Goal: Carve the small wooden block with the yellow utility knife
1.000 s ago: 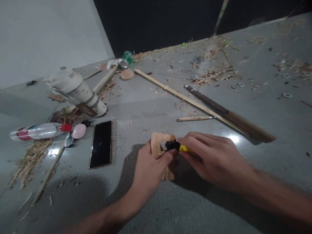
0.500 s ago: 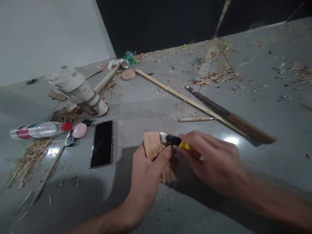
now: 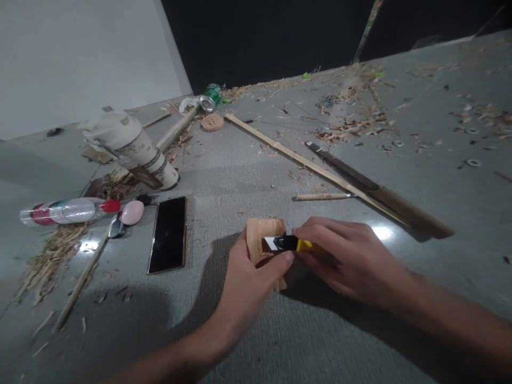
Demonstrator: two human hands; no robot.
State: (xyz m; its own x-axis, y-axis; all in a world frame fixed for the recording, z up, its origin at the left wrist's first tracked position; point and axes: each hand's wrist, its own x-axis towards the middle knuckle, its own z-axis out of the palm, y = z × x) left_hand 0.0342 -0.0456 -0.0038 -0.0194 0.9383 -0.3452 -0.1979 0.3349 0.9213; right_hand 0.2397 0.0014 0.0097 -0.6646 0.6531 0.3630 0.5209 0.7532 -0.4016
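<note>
My left hand (image 3: 254, 285) is closed around a pale piece of wood (image 3: 260, 233), its thumb lying along the near side. Part of the wood is hidden behind the fingers and thumb. In my right hand (image 3: 346, 261) is a yellow and black utility knife (image 3: 288, 243), gripped by its handle. The short, slanted blade points left and lies over the wood's face, close to my left thumb. Whether the edge is cutting in I cannot tell.
A phone (image 3: 167, 234) lies to the left, with a bottle (image 3: 68, 212) and a white tumbler (image 3: 150, 160) beyond. Ahead right are a bamboo strip (image 3: 292, 153), a thin carving tool (image 3: 322, 197) and a long wooden-handled blade (image 3: 412, 209). Wood shavings (image 3: 356, 128) litter the back.
The wood has shifted slightly right and turned in my left hand. The knife blade has come down a little and now points more directly left.
</note>
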